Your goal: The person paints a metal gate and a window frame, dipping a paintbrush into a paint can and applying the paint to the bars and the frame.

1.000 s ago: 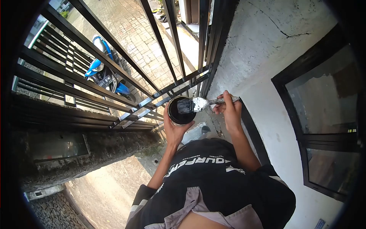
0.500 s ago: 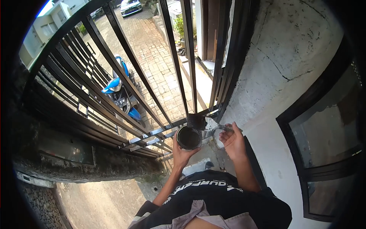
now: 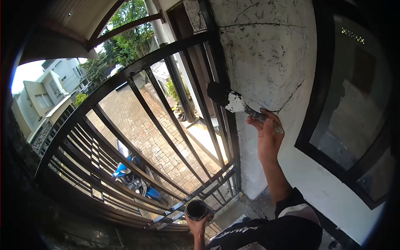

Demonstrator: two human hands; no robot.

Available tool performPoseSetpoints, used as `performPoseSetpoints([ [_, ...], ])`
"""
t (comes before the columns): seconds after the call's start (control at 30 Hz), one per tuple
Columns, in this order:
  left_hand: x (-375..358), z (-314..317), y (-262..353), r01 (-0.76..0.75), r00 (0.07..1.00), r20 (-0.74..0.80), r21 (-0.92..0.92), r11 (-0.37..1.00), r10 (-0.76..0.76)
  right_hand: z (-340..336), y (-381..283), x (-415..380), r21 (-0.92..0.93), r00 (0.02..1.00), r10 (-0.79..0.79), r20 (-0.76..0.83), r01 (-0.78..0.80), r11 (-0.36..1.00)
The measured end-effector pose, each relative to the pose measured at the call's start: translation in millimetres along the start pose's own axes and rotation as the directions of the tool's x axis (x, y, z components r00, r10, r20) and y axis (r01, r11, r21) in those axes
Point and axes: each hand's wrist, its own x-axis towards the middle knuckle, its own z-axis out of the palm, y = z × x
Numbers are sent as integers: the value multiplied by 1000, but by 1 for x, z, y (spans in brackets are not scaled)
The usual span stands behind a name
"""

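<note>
My right hand point(image 3: 268, 132) grips the handle of a paintbrush point(image 3: 236, 102), raised in front of the wall. Dark paint covers its bristles, which overlap the black bars at the right end of the metal fence point(image 3: 143, 62). White paint marks the brush's ferrule. Lower down, my left hand point(image 3: 196, 225) is wrapped round a round can of dark paint point(image 3: 196, 209), its open top facing up. The can is close to the fence's lower rail.
A cracked, stained white wall point(image 3: 266, 54) rises on the right, with a dark-framed window point(image 3: 333, 104) beside it. Beyond the bars, a blue motorcycle point(image 3: 135, 177) is parked on a paved drive point(image 3: 121, 104). Houses point(image 3: 46, 98) and trees stand farther off.
The brush has gone from just above the paint can up to the bars by the wall. My view has tilted upward, and the can now sits lower in it.
</note>
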Motion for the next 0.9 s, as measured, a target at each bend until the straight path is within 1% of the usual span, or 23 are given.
performPoseSetpoints([
  [0.03,-1,0,4,-12,1000,0,-11,1000,12,6,2,21,-71,992,-114,45,117,991],
  [0.07,1,-1,-1,-34,999,-5,-18,999,34,17,3,41,-112,973,-227,34,230,967],
  [0.1,3,-3,-7,-56,998,-15,-27,998,56,29,4,62,-153,942,-335,30,336,929],
  [0.13,6,-6,-11,-58,998,-34,12,998,58,39,5,83,-247,906,-419,51,418,874],
  [0.17,7,-1,-4,-68,997,-32,11,998,68,48,7,103,-336,865,-495,81,491,804],
  [0.23,1,6,16,-98,988,-119,-17,995,95,68,15,139,-492,692,-697,186,680,544],
  [0.27,0,7,19,-108,985,-135,0,994,107,76,21,152,-487,691,-700,181,681,546],
  [0.33,-3,11,28,-112,980,-165,-13,994,109,91,36,171,-543,683,-693,229,681,491],
  [0.37,-3,15,30,-114,976,-189,-31,993,106,98,45,184,-534,684,-694,225,682,500],
  [0.43,-2,14,22,-146,970,-200,-31,989,137,109,59,205,-560,639,-729,245,707,432],
  [0.47,-2,12,17,-171,967,-198,-31,985,161,114,60,211,-588,647,-716,262,696,412],
  [0.5,-3,11,13,-173,965,-206,-25,985,164,117,67,219,-585,650,-716,256,693,420],
  [0.57,-4,11,9,-161,965,-211,-3,987,156,123,82,236,-614,588,-748,307,723,317],
  [0.7,-4,9,-4,-226,954,-203,-11,974,219,134,97,257,-628,597,-735,323,716,305],
  [0.77,-6,13,-1,-238,948,-217,-4,971,232,141,103,265,-592,555,-773,307,748,301],
  [0.83,-6,17,2,-251,943,-224,5,968,245,144,104,270,-616,558,-772,303,733,289],
  [0.9,-5,22,4,-284,945,-193,-79,956,265,148,101,273,-633,560,-771,303,723,276],
])
